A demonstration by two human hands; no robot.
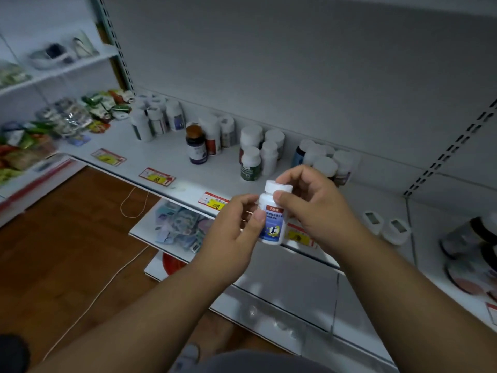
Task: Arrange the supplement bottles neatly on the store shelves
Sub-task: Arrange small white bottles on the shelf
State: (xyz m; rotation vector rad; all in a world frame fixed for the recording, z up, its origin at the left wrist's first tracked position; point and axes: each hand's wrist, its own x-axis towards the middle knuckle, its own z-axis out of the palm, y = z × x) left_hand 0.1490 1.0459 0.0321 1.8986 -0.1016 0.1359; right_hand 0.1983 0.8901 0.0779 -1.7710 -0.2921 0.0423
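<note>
Above the shelf's [172, 168] front edge, left hand [236, 227] pinches a white bottle's [273, 224] label while right hand [309, 195] grasps its cap — probably light, rigid, smooth plastic, best gripped mid-body.

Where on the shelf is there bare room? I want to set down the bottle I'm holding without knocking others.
The white bottle is held in the left hand and right hand. Bare shelf runs along the front edge, between the price tags and the bottle rows, widest left of the amber bottle. The back is crowded with bottle clusters.
</note>
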